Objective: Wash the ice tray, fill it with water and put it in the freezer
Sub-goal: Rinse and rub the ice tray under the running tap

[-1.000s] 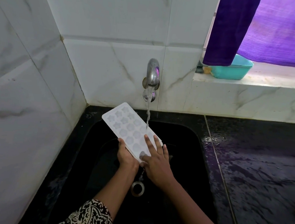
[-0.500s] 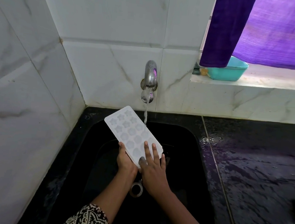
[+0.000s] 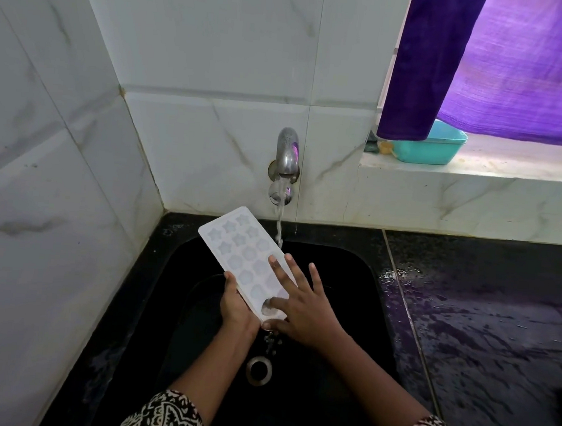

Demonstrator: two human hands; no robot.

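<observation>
Left hand [image 3: 237, 307] is gripping the near-left edge of the ice tray [image 3: 242, 255], tilting it over the black sink [image 3: 352, 269] so water from the tap [image 3: 287, 152] is draining off, while the right hand [image 3: 302, 305], fingers spread flat, is rubbing the near cavities.

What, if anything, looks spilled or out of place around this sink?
Water is splashed over the black counter right of the sink, glistening near its rim. Nothing else stands out.
</observation>
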